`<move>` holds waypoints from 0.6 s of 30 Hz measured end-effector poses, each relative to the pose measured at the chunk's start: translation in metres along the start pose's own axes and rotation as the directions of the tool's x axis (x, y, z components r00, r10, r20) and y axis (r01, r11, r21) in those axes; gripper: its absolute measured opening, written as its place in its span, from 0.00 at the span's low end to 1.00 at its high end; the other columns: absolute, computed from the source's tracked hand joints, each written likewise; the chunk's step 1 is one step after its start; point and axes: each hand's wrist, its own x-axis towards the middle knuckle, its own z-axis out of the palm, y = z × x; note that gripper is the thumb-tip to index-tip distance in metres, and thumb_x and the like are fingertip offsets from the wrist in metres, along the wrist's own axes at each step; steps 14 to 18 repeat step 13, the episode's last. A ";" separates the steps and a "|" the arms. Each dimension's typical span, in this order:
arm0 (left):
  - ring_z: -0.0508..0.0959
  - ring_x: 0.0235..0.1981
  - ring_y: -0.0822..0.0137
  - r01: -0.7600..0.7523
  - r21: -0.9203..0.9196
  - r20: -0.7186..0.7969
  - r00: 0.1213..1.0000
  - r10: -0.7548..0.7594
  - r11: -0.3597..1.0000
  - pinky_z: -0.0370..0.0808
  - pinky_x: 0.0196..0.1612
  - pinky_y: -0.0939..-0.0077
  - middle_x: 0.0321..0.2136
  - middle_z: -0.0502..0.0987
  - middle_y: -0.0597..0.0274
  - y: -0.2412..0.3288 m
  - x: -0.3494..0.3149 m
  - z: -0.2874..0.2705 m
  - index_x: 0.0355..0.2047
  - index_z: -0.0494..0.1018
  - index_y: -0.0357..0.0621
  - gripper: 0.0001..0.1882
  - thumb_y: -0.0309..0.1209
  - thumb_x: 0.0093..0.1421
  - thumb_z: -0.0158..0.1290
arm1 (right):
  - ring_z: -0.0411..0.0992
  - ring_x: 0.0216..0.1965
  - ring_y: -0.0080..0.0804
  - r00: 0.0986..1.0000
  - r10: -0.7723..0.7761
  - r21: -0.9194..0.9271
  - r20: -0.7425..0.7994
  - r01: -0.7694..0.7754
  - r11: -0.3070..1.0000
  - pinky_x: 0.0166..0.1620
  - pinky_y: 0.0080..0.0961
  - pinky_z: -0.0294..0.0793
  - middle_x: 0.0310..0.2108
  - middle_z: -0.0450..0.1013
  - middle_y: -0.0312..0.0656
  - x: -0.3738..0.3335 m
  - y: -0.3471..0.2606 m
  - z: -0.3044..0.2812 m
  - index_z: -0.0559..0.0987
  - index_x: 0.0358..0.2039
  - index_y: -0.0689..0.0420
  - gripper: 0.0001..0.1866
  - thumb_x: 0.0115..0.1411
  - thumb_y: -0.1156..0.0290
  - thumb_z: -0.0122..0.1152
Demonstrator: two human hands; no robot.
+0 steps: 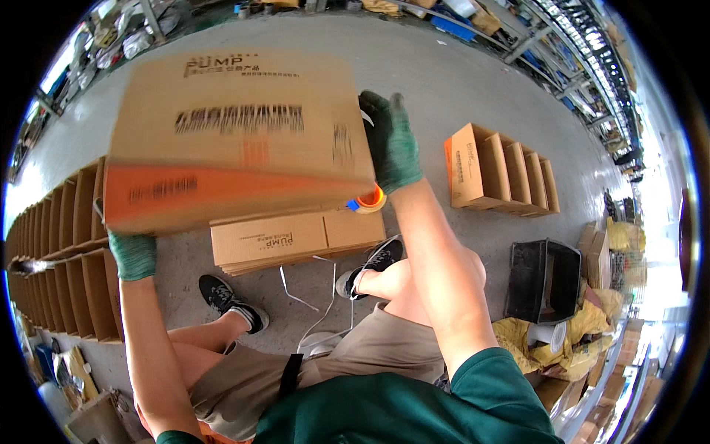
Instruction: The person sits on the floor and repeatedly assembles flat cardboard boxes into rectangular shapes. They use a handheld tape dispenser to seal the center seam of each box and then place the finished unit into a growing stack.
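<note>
A brown cardboard box (244,118) with an orange lower band is raised in front of me, smeared slightly by motion. My left hand (134,254), in a green glove, holds its lower left corner; the box hides most of those fingers. At the right side of the box is my right hand (396,144), also gloved, gripping along that edge. Below the box, flattened cardboard cartons (270,242) lie stacked on the floor between my feet. An orange tape roll (367,200) with a blue part sits by the right end of that stack.
Long rows of open cardboard boxes (74,207) stand at left. A divided carton (499,170) rests on the floor at right, with a black plastic crate (543,281) nearer me. Yellow sacking (580,340) lies beside the crate. White strapping (318,322) trails near my shoes.
</note>
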 end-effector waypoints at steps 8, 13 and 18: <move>0.64 0.63 0.53 -0.342 -0.056 0.113 0.931 0.346 0.938 0.57 0.68 0.53 0.59 0.66 0.47 0.065 -0.021 0.131 0.67 0.54 0.37 0.45 0.63 0.64 0.41 | 0.71 0.57 0.34 0.825 0.560 0.196 0.074 -0.563 0.803 0.59 0.33 0.70 0.57 0.72 0.46 -0.028 -0.047 -0.065 0.69 0.61 0.59 0.42 0.60 0.35 0.55; 0.69 0.59 0.47 -0.461 -0.078 0.234 0.853 0.466 0.884 0.61 0.65 0.52 0.55 0.71 0.38 0.091 -0.022 0.194 0.65 0.54 0.27 0.49 0.63 0.62 0.43 | 0.74 0.54 0.33 0.809 0.586 -0.290 -0.042 -0.571 0.768 0.57 0.35 0.73 0.53 0.75 0.47 -0.046 -0.038 -0.119 0.72 0.58 0.60 0.32 0.62 0.49 0.62; 0.69 0.59 0.47 -0.461 -0.078 0.234 0.853 0.466 0.884 0.61 0.65 0.52 0.55 0.71 0.38 0.091 -0.022 0.194 0.65 0.54 0.27 0.49 0.63 0.62 0.43 | 0.74 0.54 0.33 0.809 0.586 -0.290 -0.042 -0.571 0.768 0.57 0.35 0.73 0.53 0.75 0.47 -0.046 -0.038 -0.119 0.72 0.58 0.60 0.32 0.62 0.49 0.62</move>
